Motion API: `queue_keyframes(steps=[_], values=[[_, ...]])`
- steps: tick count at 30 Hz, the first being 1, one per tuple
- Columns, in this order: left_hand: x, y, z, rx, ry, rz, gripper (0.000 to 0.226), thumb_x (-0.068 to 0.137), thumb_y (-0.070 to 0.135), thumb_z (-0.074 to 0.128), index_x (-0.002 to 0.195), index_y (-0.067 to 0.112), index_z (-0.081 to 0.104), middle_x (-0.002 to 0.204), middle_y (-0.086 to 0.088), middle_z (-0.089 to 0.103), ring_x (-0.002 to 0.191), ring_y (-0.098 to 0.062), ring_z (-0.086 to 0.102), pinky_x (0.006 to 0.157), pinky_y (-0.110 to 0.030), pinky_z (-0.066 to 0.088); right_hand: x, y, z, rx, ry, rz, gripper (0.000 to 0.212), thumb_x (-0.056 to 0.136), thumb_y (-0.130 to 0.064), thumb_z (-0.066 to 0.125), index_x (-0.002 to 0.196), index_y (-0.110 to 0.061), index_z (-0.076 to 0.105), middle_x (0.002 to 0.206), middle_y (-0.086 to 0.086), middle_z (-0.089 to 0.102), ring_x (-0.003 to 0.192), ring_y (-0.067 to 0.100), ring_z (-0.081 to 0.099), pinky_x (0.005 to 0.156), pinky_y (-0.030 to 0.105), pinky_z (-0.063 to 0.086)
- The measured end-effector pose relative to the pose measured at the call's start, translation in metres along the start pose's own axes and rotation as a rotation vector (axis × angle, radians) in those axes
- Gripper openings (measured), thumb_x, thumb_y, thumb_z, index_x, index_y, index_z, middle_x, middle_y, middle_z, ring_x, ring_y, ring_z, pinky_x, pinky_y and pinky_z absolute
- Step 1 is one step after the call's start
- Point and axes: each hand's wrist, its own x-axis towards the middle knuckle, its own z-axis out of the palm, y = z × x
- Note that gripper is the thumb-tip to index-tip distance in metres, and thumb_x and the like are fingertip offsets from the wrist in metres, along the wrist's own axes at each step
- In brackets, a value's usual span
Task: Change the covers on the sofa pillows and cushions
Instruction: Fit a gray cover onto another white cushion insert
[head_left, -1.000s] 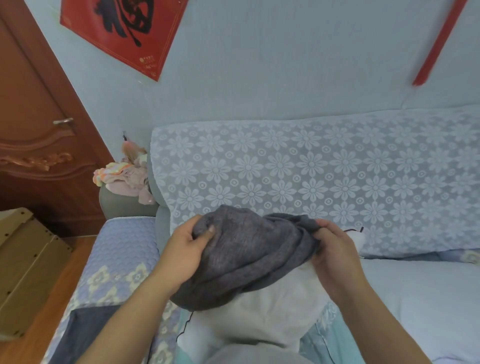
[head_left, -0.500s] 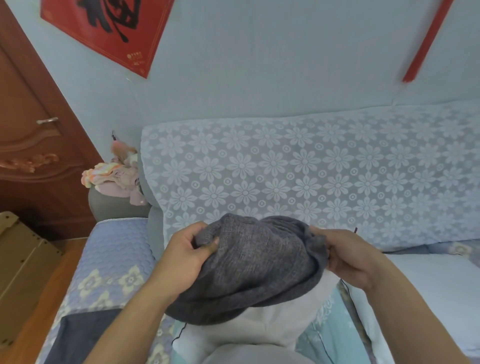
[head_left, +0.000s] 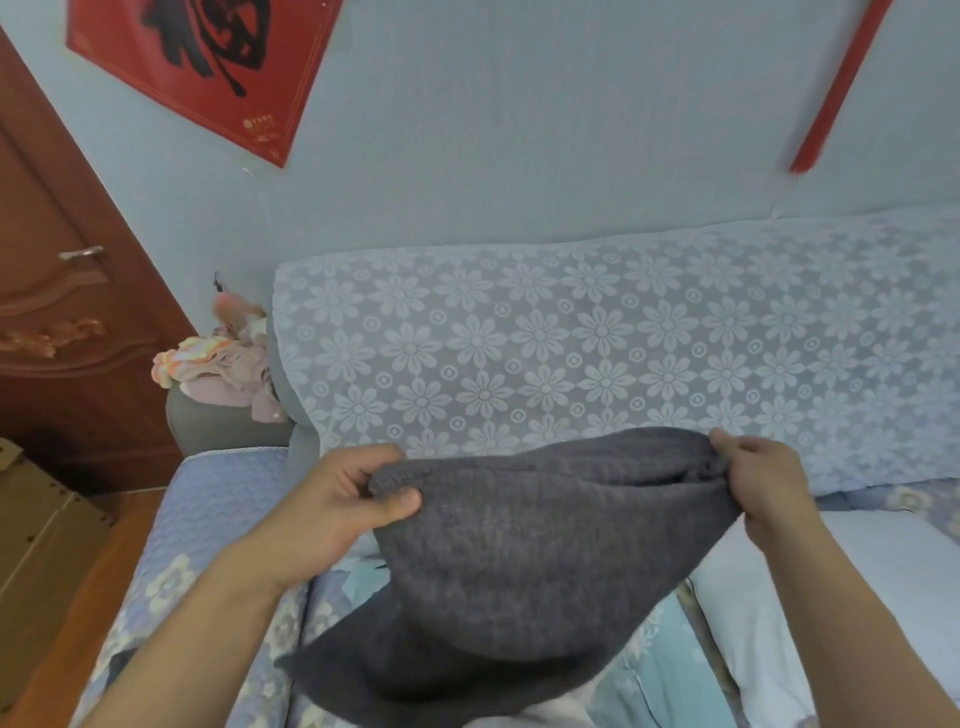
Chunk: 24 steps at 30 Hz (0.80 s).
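Between our two hands hangs the grey cover (head_left: 519, 561), stretched out above the sofa seat (head_left: 223, 499) with its long axis running left to right and its loose body sagging down toward us. Our left hand (head_left: 332, 504) pinches the left end of the top edge, thumb in front and fingers curled behind the cloth. Our right hand (head_left: 763, 483) grips the right end, fingers bunched over a gathered fold; we cannot quite tell whether it holds one layer or both, since the fabric crumples there.

Both hands sit level at the edge, so neither is nearer than the other. We judge that edge to be the cover's opening, and what matters next is that it faces up and away from us while the closed end trails low. A sliver of white (head_left: 540, 719), probably the pillow insert, shows at the bottom, just below the hanging cloth.

Behind the cover stands the sofa back under its flowered lace throw (head_left: 597, 343). A pale cushion (head_left: 810, 613) lies on the seat to the right, and a heap of pink clothes (head_left: 218, 371) rests on the armrest at left.
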Motion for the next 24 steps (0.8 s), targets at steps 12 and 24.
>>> queue_keyframes(steps=[12, 24], values=[[0.0, -0.001, -0.022, -0.141, 0.261, -0.087, 0.056, 0.068, 0.037, 0.091, 0.103, -0.002, 0.07, 0.108, -0.023, 0.071, 0.099, -0.029, 0.069, 0.085, -0.037, 0.057, -0.011, 0.006, 0.033, 0.54, -0.5, 0.301, 0.052, 0.1, -0.041, 0.055, 0.122, 0.005, 0.062, 0.123, 0.019, 0.067, 0.113, 0.027, 0.066, 0.106, 0.044, 0.048], [0.042, -0.044, -0.04, 0.368, 0.95, -0.159, 0.015, 0.1, 0.011, 0.053, 0.095, 0.008, 0.067, 0.089, -0.012, 0.066, 0.092, -0.033, 0.061, 0.064, -0.033, 0.038, -0.058, 0.035, 0.071, 0.554, -0.594, 0.645, 0.019, 0.099, -0.014, 0.056, 0.105, -0.001, 0.069, 0.098, 0.014, 0.067, 0.086, 0.024, 0.063, 0.072, 0.035, 0.058]])
